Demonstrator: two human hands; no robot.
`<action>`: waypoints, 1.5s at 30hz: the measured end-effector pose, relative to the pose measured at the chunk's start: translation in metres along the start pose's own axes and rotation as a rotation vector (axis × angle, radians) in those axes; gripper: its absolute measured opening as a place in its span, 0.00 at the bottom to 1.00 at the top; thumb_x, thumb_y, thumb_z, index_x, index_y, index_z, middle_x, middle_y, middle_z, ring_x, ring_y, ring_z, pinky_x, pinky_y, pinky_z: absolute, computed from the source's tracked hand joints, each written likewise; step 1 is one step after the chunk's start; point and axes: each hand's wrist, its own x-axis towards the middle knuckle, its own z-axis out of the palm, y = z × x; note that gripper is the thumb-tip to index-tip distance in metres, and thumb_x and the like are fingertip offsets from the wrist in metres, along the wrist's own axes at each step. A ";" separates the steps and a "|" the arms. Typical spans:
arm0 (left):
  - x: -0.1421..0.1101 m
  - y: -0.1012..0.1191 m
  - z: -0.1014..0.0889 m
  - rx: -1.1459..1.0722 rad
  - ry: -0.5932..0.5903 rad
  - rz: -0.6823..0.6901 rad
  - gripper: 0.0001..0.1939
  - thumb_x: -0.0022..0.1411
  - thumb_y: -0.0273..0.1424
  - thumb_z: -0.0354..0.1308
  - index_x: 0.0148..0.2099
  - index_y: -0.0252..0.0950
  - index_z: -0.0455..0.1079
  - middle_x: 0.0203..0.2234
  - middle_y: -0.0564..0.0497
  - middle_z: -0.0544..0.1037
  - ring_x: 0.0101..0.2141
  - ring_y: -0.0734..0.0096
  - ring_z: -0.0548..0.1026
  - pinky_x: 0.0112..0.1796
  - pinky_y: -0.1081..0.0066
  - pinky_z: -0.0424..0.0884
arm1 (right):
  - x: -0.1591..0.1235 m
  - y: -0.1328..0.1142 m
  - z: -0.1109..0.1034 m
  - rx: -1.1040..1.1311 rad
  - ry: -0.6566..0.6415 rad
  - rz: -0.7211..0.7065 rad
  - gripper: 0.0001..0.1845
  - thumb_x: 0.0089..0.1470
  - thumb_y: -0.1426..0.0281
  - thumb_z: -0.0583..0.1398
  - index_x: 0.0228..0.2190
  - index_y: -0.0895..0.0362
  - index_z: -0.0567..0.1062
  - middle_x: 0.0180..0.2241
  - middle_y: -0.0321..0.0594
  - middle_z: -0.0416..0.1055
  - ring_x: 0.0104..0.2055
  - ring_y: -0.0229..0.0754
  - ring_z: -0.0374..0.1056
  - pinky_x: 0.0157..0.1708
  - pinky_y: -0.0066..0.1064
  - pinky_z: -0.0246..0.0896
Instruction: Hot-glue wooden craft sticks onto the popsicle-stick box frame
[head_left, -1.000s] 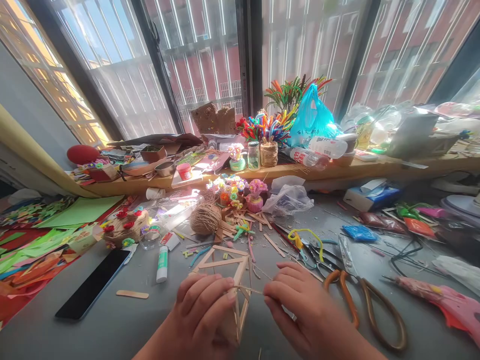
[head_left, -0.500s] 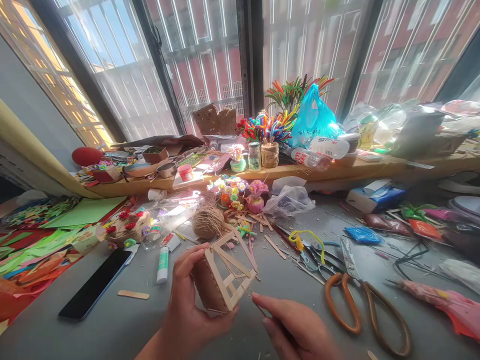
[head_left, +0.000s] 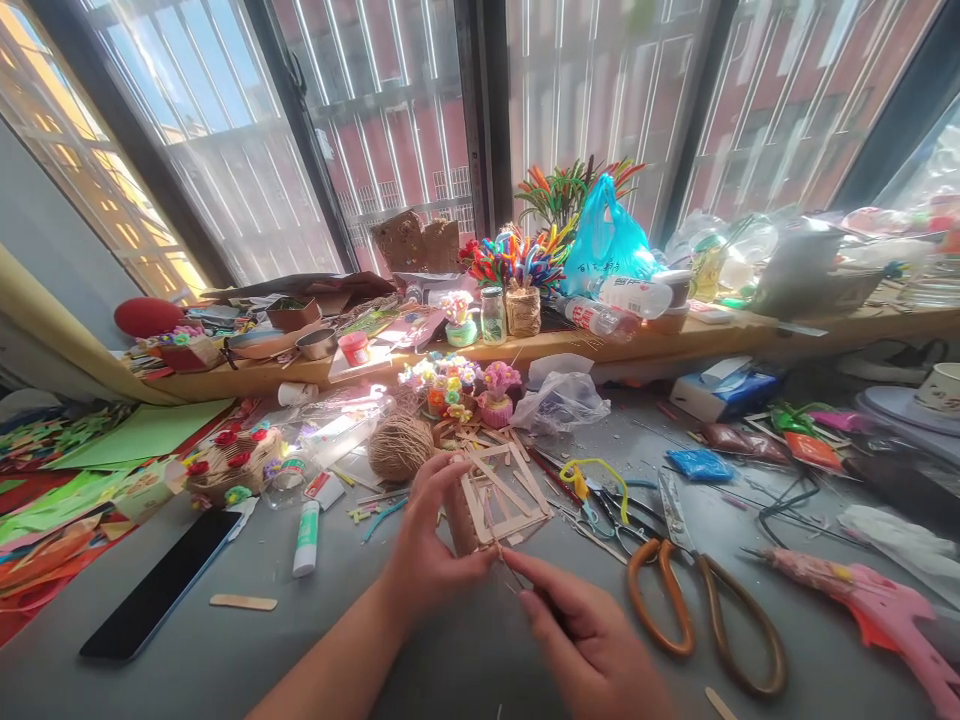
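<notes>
- Two hands met at a small box [head_left: 508,497] with an open stick frame: the left hand [head_left: 429,545] grasped its left side, while the right hand [head_left: 574,625] pinched a thin strand [head_left: 514,575] at the near edge.
- The box sat tilted in the left hand, in front of the ball of twine [head_left: 400,446], its right corner nearest the scissors [head_left: 664,570].
- Gray table [head_left: 330,640] lay between the left forearm and the phone [head_left: 161,585], and a narrower strip lay between the right hand and the orange scissor handle.
- The left thumb reached along the bottom edge; the fingers curled up behind the side.
- The right hand came in low, index finger pointing toward the left thumb, its own thumb just below.
- Further left stood the glue stick [head_left: 306,539], near a loose flat stick [head_left: 243,602].
</notes>
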 end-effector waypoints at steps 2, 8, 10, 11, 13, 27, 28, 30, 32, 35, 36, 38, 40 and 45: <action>0.004 -0.008 0.008 -0.058 -0.026 -0.020 0.37 0.62 0.47 0.69 0.69 0.46 0.65 0.66 0.39 0.65 0.68 0.41 0.66 0.65 0.44 0.68 | 0.002 -0.001 -0.002 0.047 0.038 0.086 0.19 0.71 0.60 0.61 0.59 0.49 0.81 0.55 0.46 0.84 0.57 0.51 0.81 0.56 0.38 0.76; 0.025 -0.019 0.031 -0.141 -0.053 0.030 0.39 0.60 0.52 0.70 0.68 0.47 0.65 0.66 0.40 0.65 0.68 0.40 0.65 0.67 0.42 0.62 | 0.007 -0.002 -0.007 0.148 0.113 0.143 0.21 0.70 0.55 0.62 0.59 0.47 0.82 0.58 0.45 0.82 0.61 0.53 0.77 0.61 0.40 0.72; 0.031 -0.019 0.035 -0.154 -0.057 0.056 0.40 0.58 0.50 0.72 0.68 0.48 0.66 0.66 0.41 0.64 0.68 0.40 0.64 0.67 0.43 0.61 | 0.010 -0.007 -0.009 0.160 0.148 0.195 0.22 0.69 0.53 0.62 0.57 0.48 0.83 0.58 0.45 0.82 0.61 0.53 0.78 0.61 0.39 0.73; 0.033 -0.020 0.037 -0.163 -0.060 0.065 0.40 0.57 0.50 0.73 0.68 0.49 0.66 0.65 0.41 0.64 0.68 0.40 0.64 0.67 0.44 0.61 | 0.011 -0.009 -0.010 0.158 0.156 0.217 0.22 0.69 0.52 0.62 0.56 0.48 0.84 0.57 0.45 0.83 0.61 0.53 0.78 0.61 0.39 0.73; 0.032 -0.023 0.039 -0.192 -0.069 0.059 0.40 0.56 0.50 0.73 0.68 0.50 0.67 0.65 0.42 0.65 0.67 0.41 0.65 0.67 0.44 0.61 | 0.013 -0.013 -0.011 0.150 0.156 0.238 0.23 0.69 0.50 0.62 0.55 0.48 0.85 0.56 0.45 0.84 0.60 0.53 0.79 0.61 0.39 0.73; 0.017 -0.037 0.052 -0.356 -0.046 -0.068 0.42 0.56 0.51 0.75 0.69 0.48 0.65 0.67 0.41 0.61 0.68 0.40 0.64 0.69 0.42 0.58 | 0.008 -0.017 -0.005 0.237 0.351 0.405 0.28 0.66 0.48 0.64 0.61 0.48 0.80 0.27 0.33 0.71 0.25 0.36 0.65 0.26 0.24 0.66; 0.018 -0.037 0.052 -0.348 -0.046 -0.062 0.42 0.56 0.50 0.75 0.69 0.48 0.65 0.67 0.41 0.62 0.68 0.40 0.64 0.69 0.43 0.58 | 0.008 -0.017 -0.004 0.252 0.354 0.419 0.30 0.65 0.48 0.64 0.62 0.48 0.79 0.27 0.33 0.70 0.25 0.37 0.65 0.26 0.24 0.66; 0.019 -0.034 0.051 -0.319 -0.045 -0.047 0.43 0.55 0.50 0.76 0.68 0.48 0.66 0.67 0.41 0.62 0.68 0.41 0.64 0.69 0.44 0.59 | 0.009 -0.017 -0.003 0.275 0.352 0.435 0.31 0.63 0.46 0.65 0.60 0.48 0.81 0.30 0.36 0.72 0.32 0.40 0.70 0.34 0.28 0.71; 0.021 -0.031 0.049 -0.274 -0.046 -0.029 0.43 0.54 0.47 0.77 0.67 0.49 0.67 0.66 0.42 0.63 0.68 0.42 0.64 0.68 0.44 0.60 | 0.009 -0.015 -0.001 0.305 0.328 0.462 0.32 0.60 0.44 0.66 0.58 0.48 0.83 0.30 0.37 0.72 0.36 0.44 0.72 0.43 0.33 0.73; 0.023 -0.026 0.047 -0.209 -0.046 0.009 0.41 0.53 0.41 0.78 0.66 0.48 0.68 0.65 0.43 0.64 0.67 0.43 0.64 0.68 0.45 0.61 | 0.007 -0.011 0.000 0.358 0.230 0.526 0.33 0.61 0.44 0.65 0.60 0.49 0.82 0.25 0.34 0.68 0.32 0.43 0.70 0.42 0.36 0.73; 0.023 -0.024 0.047 -0.197 -0.046 0.023 0.40 0.53 0.38 0.77 0.66 0.48 0.68 0.65 0.43 0.64 0.67 0.43 0.65 0.67 0.45 0.61 | 0.006 -0.010 0.000 0.361 0.199 0.531 0.33 0.62 0.44 0.65 0.60 0.49 0.81 0.25 0.34 0.69 0.30 0.42 0.69 0.40 0.35 0.73; 0.024 -0.023 0.047 -0.190 -0.049 0.045 0.38 0.54 0.35 0.75 0.65 0.48 0.68 0.65 0.43 0.64 0.67 0.44 0.65 0.67 0.46 0.62 | 0.005 -0.008 -0.001 0.332 0.168 0.497 0.33 0.62 0.44 0.64 0.60 0.49 0.82 0.28 0.37 0.72 0.32 0.43 0.70 0.41 0.35 0.72; 0.024 -0.022 0.047 -0.193 -0.047 0.058 0.36 0.54 0.35 0.76 0.64 0.47 0.69 0.65 0.42 0.64 0.67 0.44 0.65 0.66 0.46 0.62 | 0.005 -0.008 -0.003 0.275 0.167 0.437 0.32 0.63 0.44 0.62 0.60 0.48 0.82 0.32 0.40 0.76 0.38 0.46 0.72 0.46 0.37 0.71; 0.025 -0.021 0.046 -0.224 -0.047 0.069 0.32 0.55 0.37 0.77 0.60 0.47 0.72 0.64 0.43 0.64 0.66 0.46 0.65 0.66 0.48 0.63 | 0.008 -0.010 -0.010 0.195 0.153 0.418 0.29 0.66 0.49 0.61 0.62 0.49 0.80 0.32 0.40 0.75 0.36 0.45 0.70 0.41 0.35 0.68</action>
